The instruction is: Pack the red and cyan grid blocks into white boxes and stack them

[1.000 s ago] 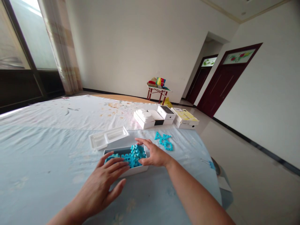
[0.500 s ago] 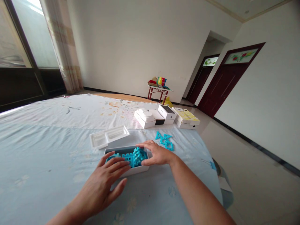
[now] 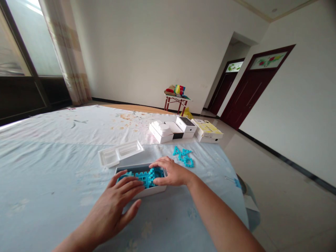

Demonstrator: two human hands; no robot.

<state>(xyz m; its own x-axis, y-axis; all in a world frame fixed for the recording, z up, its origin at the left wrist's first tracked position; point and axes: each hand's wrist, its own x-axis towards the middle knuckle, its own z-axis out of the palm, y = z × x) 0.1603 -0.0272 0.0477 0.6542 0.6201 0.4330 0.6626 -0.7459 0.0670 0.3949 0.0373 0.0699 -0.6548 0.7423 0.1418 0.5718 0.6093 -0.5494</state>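
Note:
An open white box [image 3: 153, 190] with a dark inside stands on the cloth-covered table and holds a pile of blue toothed plastic pieces [image 3: 141, 177]. My left hand [image 3: 119, 199] lies over the box's left part, its fingers spread across the near rim and the pieces, thumb apart. At the right end, my right hand [image 3: 170, 172] reaches over the box with thumb and fingers around the blue pieces there. More blue pieces [image 3: 183, 156], some triangular, lie loose on the cloth beyond my right hand.
Behind the box lies a white plastic tray [image 3: 120, 154]. Farther back stand a white open box [image 3: 161, 132], a phone box [image 3: 186, 125] and a yellow and white box [image 3: 208, 130]. The round table's edge [image 3: 243, 196] curves down at the right.
My right hand has shifted slightly left over the box, and the blue pieces beneath it sit a little lower. My left hand has stayed nearly the same. The camera view has moved slightly.

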